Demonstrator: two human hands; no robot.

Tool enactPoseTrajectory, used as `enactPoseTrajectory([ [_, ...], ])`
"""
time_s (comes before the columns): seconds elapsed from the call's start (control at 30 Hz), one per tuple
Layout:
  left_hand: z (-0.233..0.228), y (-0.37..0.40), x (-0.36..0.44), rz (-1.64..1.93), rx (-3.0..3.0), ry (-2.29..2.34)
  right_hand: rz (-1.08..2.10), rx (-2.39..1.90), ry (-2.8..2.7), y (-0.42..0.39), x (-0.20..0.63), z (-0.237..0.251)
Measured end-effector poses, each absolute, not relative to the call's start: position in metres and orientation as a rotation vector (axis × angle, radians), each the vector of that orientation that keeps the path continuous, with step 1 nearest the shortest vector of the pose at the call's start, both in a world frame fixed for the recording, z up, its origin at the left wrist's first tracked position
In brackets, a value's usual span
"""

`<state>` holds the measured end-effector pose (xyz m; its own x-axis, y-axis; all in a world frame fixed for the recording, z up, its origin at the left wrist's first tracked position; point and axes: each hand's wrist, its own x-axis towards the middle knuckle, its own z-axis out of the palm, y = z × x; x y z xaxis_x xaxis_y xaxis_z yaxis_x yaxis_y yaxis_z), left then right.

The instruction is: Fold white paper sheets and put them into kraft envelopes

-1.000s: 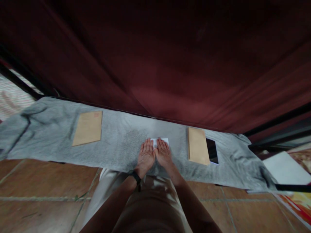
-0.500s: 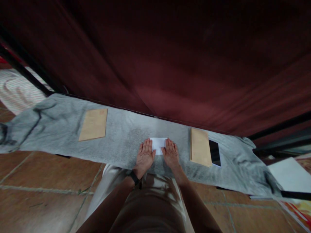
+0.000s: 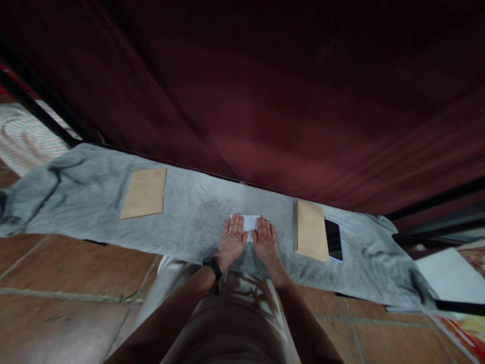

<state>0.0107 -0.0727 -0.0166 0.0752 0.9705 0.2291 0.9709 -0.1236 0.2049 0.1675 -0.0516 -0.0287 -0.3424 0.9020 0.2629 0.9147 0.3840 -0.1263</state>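
Both hands lie flat, fingers spread open, pressing a small white paper (image 3: 250, 222) at the middle of a grey cloth (image 3: 189, 217) on a tiled floor. The left hand (image 3: 232, 241) (dark wristband) and right hand (image 3: 265, 241) sit side by side. Brown envelopes lie far left (image 3: 144, 193) and right (image 3: 310, 230).

A long grey cloth (image 3: 94, 202) lies across the tiled floor (image 3: 68, 283), with a dark red curtain (image 3: 265, 101) hanging behind it. On the cloth's left part rests a brown envelope (image 3: 144, 193). To the right lies a second brown envelope (image 3: 310, 230), and just beside it, touching its right edge, a dark phone (image 3: 333, 239). At the far right, a white sheet (image 3: 447, 275) lies off the cloth.
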Motion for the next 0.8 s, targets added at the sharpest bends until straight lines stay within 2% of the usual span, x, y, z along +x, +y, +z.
enactPoseTrajectory([
  [0.47,-0.016,-0.131,0.001,-0.518,-2.377,-1.886,0.068,-1.661,-2.333,-0.051,0.161,-0.010],
  [0.67,-0.007,-0.139,-0.002,-0.376,-2.472,-1.862,0.329,-1.226,-2.551,-0.055,0.119,0.002],
  [0.8,-0.008,-0.137,-0.001,-0.354,-2.497,-1.870,0.300,-1.216,-2.592,-0.050,0.106,-0.001],
])
